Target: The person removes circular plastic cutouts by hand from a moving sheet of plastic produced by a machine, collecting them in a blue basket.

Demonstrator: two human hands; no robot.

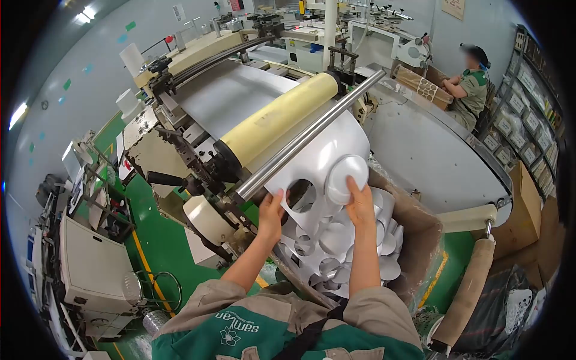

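A glossy white plastic sheet hangs down from the machine's steel bar, with a large round hole near its lower left. My left hand pinches the sheet's edge beside that hole. My right hand has its thumb on the face of a round white disc, its fingers hidden behind; the disc overlaps the sheet. Below both hands stands a cardboard box heaped with white offcuts, many with round cutouts.
Above the hands sit a yellow roller and a steel bar. A paper-wrapped roll juts out at the lower right. Another person sits by a box at the back right. A white cabinet stands on the left.
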